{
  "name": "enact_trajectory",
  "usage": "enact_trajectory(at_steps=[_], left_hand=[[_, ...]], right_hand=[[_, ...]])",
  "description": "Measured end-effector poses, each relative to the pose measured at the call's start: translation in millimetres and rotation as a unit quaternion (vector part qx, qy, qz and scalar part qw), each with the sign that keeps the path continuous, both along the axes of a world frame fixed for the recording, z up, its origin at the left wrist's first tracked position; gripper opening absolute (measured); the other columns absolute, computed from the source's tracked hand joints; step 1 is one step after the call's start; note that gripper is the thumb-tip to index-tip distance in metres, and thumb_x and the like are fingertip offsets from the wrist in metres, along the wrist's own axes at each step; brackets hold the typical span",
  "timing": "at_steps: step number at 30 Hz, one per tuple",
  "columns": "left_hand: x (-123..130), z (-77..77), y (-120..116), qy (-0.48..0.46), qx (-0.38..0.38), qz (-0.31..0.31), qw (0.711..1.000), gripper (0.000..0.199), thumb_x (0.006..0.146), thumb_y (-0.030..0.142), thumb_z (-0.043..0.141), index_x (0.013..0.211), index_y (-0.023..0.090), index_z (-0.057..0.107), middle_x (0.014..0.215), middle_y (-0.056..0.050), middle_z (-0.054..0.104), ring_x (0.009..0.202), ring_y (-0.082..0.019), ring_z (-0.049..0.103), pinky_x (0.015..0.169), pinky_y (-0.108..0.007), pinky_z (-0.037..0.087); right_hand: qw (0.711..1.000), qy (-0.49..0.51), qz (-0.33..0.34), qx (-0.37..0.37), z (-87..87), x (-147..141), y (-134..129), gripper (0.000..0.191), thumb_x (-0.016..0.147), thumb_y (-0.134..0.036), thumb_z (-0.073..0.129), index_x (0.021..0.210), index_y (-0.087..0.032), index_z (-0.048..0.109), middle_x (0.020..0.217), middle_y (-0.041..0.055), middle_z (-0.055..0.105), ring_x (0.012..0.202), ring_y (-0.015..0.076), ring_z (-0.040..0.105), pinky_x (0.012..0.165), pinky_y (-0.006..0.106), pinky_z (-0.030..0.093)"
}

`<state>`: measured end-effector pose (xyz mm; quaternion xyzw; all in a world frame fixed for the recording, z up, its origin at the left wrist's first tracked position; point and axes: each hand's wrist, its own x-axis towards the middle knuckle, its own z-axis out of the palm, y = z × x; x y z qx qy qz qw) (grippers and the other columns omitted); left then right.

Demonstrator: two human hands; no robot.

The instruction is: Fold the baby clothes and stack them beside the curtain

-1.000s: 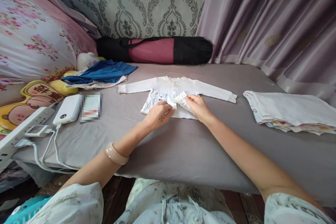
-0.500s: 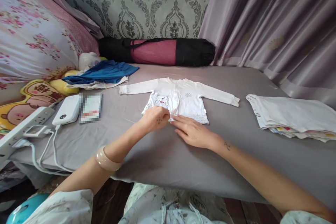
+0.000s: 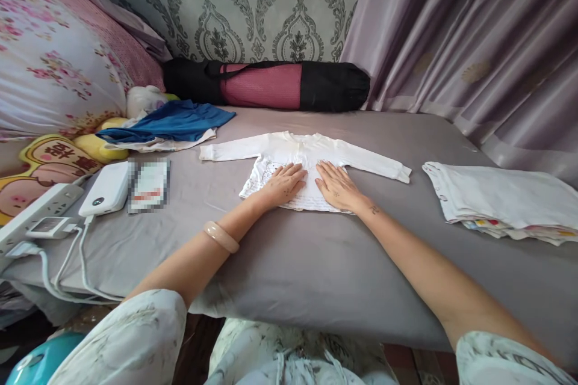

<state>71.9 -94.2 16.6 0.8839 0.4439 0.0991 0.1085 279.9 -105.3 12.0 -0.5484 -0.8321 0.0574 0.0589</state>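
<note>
Fingers [image 3: 295,170] slightly spread, gripping nothing; left hand [image 3: 283,185], right hand [image 3: 338,186] flat on small white long-sleeved cloth shirt [image 3: 309,150]. I'd stroke lightly from shirt's middle outward.

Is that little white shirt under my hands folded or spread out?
Spread out: the white shirt lies flat, with both sleeves stretched out sideways.

Hands [image 3: 284,186] [image 3: 338,189] flat on white shirt [image 3: 311,196], sleeves [image 3: 237,149] outspread — folded clothes [image 3: 506,194] at right

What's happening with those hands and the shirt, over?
Left hand and right hand open, palms down on the shirt. Shirt spread out, sleeves extended. Folded pile off to the right, not in the way.
</note>
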Motion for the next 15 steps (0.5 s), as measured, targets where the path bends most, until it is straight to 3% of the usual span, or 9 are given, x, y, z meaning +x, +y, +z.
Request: enact_trajectory(at_steps=[4, 8, 10, 15], left_hand=[[-12, 2.9, 3, 0.032, -0.040, -0.014, 0.999, 0.050, 0.100, 0.042, 0.025, 0.146, 0.024, 0.037, 0.158, -0.008, 0.029, 0.146, -0.028, 0.022, 0.118, -0.053, 0.018], [-1, 14.7, 5, 0.038, -0.028, -0.001, 0.999, 0.045, 0.095, 0.032, 0.040, 0.138, 0.025, 0.046, 0.153, -0.008, 0.039, 0.143, -0.026, 0.030, 0.117, -0.050, 0.024], [11, 19.2, 4, 0.032, -0.007, 0.024, 0.999, 0.046, 0.092, 0.028, 0.044, 0.138, 0.022, 0.046, 0.153, -0.010, 0.038, 0.145, -0.026, 0.027, 0.117, -0.048, 0.024], [23, 13.5, 0, 0.075, -0.031, 0.067, 0.995, 0.058, 0.099, 0.036, 0.030, 0.149, 0.008, 0.030, 0.159, -0.016, 0.024, 0.148, -0.028, 0.017, 0.120, -0.047, 0.015]], right_hand=[[1.000, -0.020, -0.008, 0.007, 3.1, 0, -5, 0.060, 0.100, -0.041, 0.021, 0.151, -0.009, 0.030, 0.159, 0.0125, 0.024, 0.147, 0.0255, 0.019, 0.120, 0.045, 0.015], [1.000, -0.022, 0.005, 0.013, 17.1, -4, 3, 0.052, 0.100, -0.036, 0.026, 0.141, -0.011, 0.046, 0.151, 0.0155, 0.040, 0.140, 0.0275, 0.035, 0.115, 0.045, 0.026], [0.999, -0.011, 0.005, 0.031, 22.1, -9, 14, 0.047, 0.101, -0.032, 0.026, 0.133, -0.013, 0.052, 0.144, 0.0154, 0.049, 0.135, 0.0262, 0.041, 0.114, 0.043, 0.028], [1.000, -0.001, -0.018, 0.000, 13.6, -17, 44, 0.055, 0.100, -0.034, 0.023, 0.148, -0.009, 0.034, 0.158, 0.0131, 0.026, 0.147, 0.0245, 0.019, 0.119, 0.044, 0.016]])
